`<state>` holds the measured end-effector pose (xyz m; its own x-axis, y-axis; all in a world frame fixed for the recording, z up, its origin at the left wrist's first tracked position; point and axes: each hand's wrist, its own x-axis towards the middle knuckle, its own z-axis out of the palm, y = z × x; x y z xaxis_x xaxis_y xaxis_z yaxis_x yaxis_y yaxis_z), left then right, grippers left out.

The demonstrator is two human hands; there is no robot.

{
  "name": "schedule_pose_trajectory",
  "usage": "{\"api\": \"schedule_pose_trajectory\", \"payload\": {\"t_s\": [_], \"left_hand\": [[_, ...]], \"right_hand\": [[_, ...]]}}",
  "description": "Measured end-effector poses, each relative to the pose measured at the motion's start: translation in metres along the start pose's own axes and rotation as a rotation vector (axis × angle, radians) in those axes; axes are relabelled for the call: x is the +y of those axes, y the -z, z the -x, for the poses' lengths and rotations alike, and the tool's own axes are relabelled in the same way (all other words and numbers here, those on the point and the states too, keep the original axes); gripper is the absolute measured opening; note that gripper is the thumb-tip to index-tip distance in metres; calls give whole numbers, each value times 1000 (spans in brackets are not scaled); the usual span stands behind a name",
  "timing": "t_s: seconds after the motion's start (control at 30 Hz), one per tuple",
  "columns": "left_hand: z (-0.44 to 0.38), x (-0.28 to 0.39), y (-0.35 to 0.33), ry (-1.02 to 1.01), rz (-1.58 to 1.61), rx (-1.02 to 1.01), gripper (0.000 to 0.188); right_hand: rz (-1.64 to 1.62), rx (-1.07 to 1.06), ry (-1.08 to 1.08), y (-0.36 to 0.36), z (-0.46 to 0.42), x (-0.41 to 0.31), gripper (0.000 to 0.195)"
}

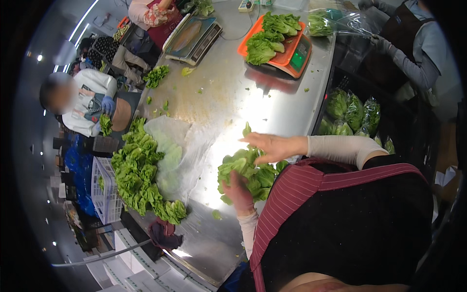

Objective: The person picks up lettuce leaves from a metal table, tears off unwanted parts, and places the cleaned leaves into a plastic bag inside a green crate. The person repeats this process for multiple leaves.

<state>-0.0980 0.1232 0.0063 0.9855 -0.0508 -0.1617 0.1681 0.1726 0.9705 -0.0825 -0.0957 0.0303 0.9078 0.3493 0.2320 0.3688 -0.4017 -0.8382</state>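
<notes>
A loose pile of green lettuce leaves [264, 178] lies on the steel table right before me, partly hidden by my hands and apron. My right hand [275, 147] hovers at the pile's far side, fingers spread, with nothing visible in it. A small leaf [247, 128] shows just beyond its fingers. My left hand [239, 191] is raised at the near left side of the pile, thumb apart from the fingers; whether it touches the leaves cannot be told. A clear plastic bag [175, 146] is spread flat beyond, beside a long heap of lettuce [140, 171].
An orange scale [297, 54] holds lettuce; another scale [193, 38] stands farther back. Bagged greens [354, 109] sit below the right table edge. A purple cloth [166, 233] and a plastic crate [105, 189] are at the left edge. Co-workers stand around the steel table [219, 84].
</notes>
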Motion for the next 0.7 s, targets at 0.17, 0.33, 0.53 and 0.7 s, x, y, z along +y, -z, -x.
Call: {"api": "schedule_pose_trajectory", "payload": {"t_s": [0.17,0.33,0.53,0.7], "left_hand": [[-8,19,-42,16,-46,-157,32],[-7,27,-54,-68,-190,-182,25],[-4,2,-29,81,-123,-59,26],[-10,-30,-14,181,-97,-47,34]], "right_hand": [[211,22,321,17,1,-34,47],[410,337,407,38,-11,25,33],[827,799,272,180,-62,101,39],[1016,876,-70,237,-75,174,37]]}}
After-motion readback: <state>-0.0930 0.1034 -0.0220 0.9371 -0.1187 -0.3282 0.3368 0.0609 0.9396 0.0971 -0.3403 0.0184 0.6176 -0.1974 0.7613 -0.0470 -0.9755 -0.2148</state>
